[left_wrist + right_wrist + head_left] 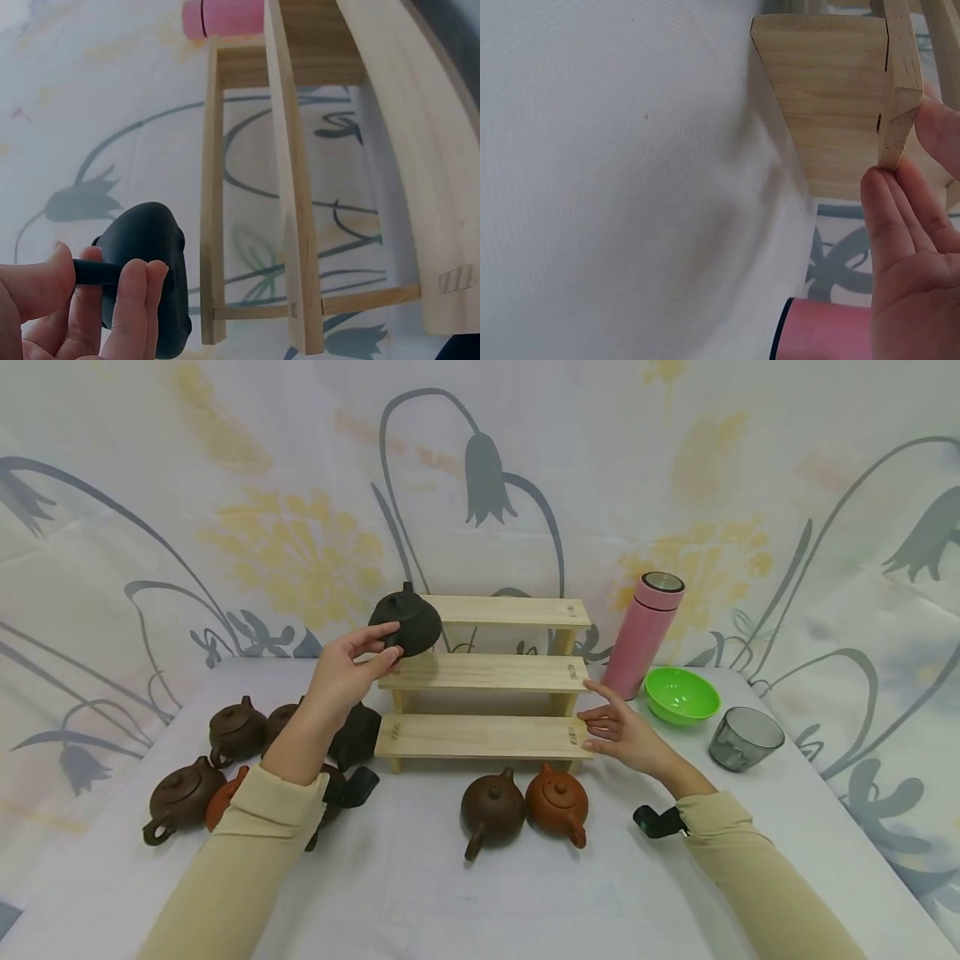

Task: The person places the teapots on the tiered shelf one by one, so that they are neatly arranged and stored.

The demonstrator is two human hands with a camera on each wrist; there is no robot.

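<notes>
My left hand [348, 668] pinches a black teapot [412, 622] by its short projecting handle, thumb on one side and fingers on the other. The teapot is raised at the left end of the top shelf of a three-tier wooden rack [480, 735]; in the left wrist view a gap shows between teapot [150, 262] and boards. My right hand [622, 731] holds the rack's right end, thumb and fingers about the lowest board [900, 112], with the index finger reaching to the middle board. In front of the rack sit a dark brown teapot [492, 810] and an orange-brown teapot [558, 802].
Several teapots stand at the left, among them brown ones [176, 793] and a black one [356, 735], partly behind my left arm. Right of the rack are a pink flask [641, 639], a green bowl [681, 693] and a grey glass cup [745, 739]. Patterned cloth hangs behind.
</notes>
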